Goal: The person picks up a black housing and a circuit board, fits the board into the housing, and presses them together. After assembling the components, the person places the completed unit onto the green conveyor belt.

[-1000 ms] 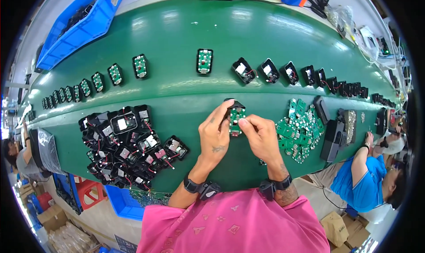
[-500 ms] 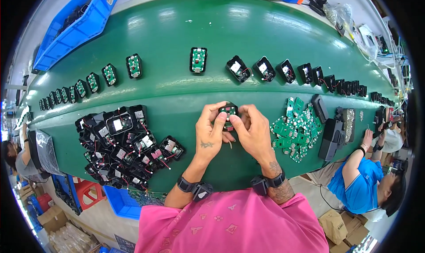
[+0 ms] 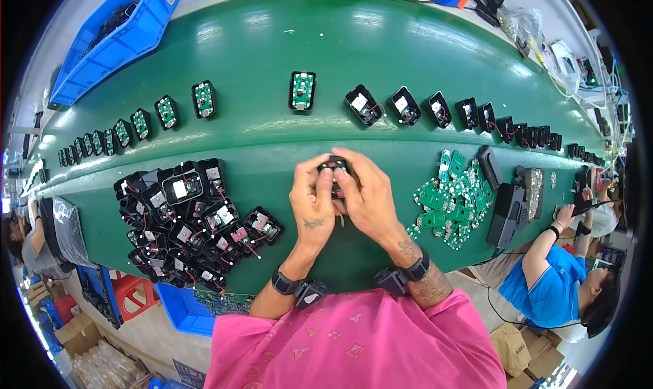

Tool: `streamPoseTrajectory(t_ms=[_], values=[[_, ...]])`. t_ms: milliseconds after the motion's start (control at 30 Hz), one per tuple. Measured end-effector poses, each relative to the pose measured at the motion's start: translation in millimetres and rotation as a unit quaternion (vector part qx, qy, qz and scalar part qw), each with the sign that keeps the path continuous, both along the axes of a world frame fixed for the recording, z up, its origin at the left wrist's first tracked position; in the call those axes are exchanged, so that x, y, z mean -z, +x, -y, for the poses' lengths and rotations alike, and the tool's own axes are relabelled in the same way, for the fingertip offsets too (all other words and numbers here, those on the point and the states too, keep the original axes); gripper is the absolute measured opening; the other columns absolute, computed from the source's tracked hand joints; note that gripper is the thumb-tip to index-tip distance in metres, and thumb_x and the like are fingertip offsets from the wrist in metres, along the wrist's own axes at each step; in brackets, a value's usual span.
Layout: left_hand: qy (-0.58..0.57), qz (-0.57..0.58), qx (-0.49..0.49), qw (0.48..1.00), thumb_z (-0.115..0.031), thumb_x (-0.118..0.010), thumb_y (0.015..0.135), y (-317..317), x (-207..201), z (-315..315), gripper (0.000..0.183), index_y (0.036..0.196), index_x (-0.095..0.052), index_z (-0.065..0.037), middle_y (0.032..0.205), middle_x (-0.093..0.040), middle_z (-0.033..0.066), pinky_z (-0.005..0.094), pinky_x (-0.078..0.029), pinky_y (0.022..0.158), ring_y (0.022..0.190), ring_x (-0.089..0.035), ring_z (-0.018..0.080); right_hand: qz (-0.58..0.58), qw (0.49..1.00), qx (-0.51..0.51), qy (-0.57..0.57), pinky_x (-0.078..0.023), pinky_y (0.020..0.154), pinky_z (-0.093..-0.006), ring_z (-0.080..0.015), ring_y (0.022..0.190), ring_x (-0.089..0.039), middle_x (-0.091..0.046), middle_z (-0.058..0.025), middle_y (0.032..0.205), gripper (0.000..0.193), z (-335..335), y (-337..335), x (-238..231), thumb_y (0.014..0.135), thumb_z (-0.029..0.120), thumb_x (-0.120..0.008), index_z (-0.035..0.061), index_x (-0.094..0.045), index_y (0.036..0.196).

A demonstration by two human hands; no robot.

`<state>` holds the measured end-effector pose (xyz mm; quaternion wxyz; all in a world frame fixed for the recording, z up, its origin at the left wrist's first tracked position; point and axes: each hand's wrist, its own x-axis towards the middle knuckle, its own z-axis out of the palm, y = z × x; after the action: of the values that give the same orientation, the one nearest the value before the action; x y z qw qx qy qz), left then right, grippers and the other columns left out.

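Both hands come together over the near half of the table around a small black plastic housing with a green circuit board [image 3: 334, 164]. My left hand [image 3: 312, 200] wraps its left side, and the thumb presses on the board. From the other side my right hand [image 3: 371, 197] grips it, its thumb also on the board. My hands cover most of the housing. To the left lies a heap of black housings [image 3: 178, 225] with loose wires and white connectors. Right of my hands is a pile of bare green circuit boards [image 3: 454, 200].
Housings with fitted boards [image 3: 203, 99] run in a row to the far left, one more [image 3: 302, 91] straight ahead. Black housings with red wires [image 3: 363, 105] line the right. A black power tool [image 3: 505, 215] lies near a co-worker in blue [image 3: 544, 287]. A blue bin [image 3: 112, 45] stands far left.
Both hands have shifted slightly left with the housing. My right hand has closed further over it, hiding more of the board.
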<state>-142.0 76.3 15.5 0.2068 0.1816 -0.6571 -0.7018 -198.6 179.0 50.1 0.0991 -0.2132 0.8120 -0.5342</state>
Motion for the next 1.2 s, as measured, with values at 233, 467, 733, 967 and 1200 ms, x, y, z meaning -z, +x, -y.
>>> streamPoseTrajectory(t_ms=[233,467,733,967,1200], values=[[0.140,0.015,-0.089,0.986,-0.030,-0.038,0.107,-4.9,-11.2,7.7,0.047,0.140,-0.032,0.002,0.127,-0.056,0.0213,0.0252,-0.054,0.050,0.062,-0.068,0.0229,-0.163,0.982,-0.058,0.080,-0.052,0.071,-0.0431,-0.0389,0.077,-0.065,-0.067,-0.0225,0.095,0.029,67.4,-77.2,-27.9,0.090,0.012,-0.063,0.0013,-0.062,0.117],[0.050,-0.005,-0.084,0.995,-0.018,-0.046,0.103,-8.8,10.3,9.9,0.027,0.121,-0.051,0.002,0.114,-0.061,0.0119,0.0257,-0.056,0.059,0.078,-0.065,0.0145,-0.104,0.955,-0.101,0.259,-0.058,0.078,-0.0492,-0.0451,0.091,-0.069,-0.068,-0.0312,0.094,0.021,175.3,-114.6,-6.2,0.082,0.004,-0.062,-0.0073,-0.060,0.099],[0.150,0.044,-0.037,0.987,-0.013,-0.052,0.100,-0.9,-9.4,11.6,0.027,0.122,-0.048,0.003,0.113,-0.061,0.0145,0.0220,-0.050,0.051,0.064,-0.067,0.0164,-0.240,0.883,-0.075,0.395,-0.055,0.075,-0.0476,-0.0374,0.090,-0.067,-0.066,-0.0180,0.099,0.055,64.2,-119.7,-66.5,0.074,0.040,-0.080,0.0030,-0.060,0.109],[0.000,0.039,0.012,0.999,0.000,-0.076,0.080,-7.5,-22.1,8.0,0.089,0.152,-0.025,-0.007,0.149,-0.033,0.0163,0.0281,-0.060,0.064,0.084,-0.069,0.0226,-0.174,0.851,-0.084,0.489,-0.055,0.074,-0.0464,-0.0403,0.083,-0.068,-0.069,-0.0217,0.088,0.051,26.4,-103.6,-36.9,0.071,0.032,-0.080,-0.0026,-0.063,0.104],[-0.079,0.010,0.069,0.994,0.001,-0.085,0.067,-7.7,-7.6,5.3,0.078,0.137,-0.052,-0.004,0.140,-0.046,0.0127,0.0305,-0.062,0.078,0.110,-0.062,0.0231,-0.020,0.949,-0.171,0.263,-0.051,0.066,-0.0412,-0.0345,0.074,-0.067,-0.069,-0.0181,0.078,0.045,-14.9,-52.6,-47.8,0.078,0.031,-0.076,-0.0051,-0.065,0.104]])
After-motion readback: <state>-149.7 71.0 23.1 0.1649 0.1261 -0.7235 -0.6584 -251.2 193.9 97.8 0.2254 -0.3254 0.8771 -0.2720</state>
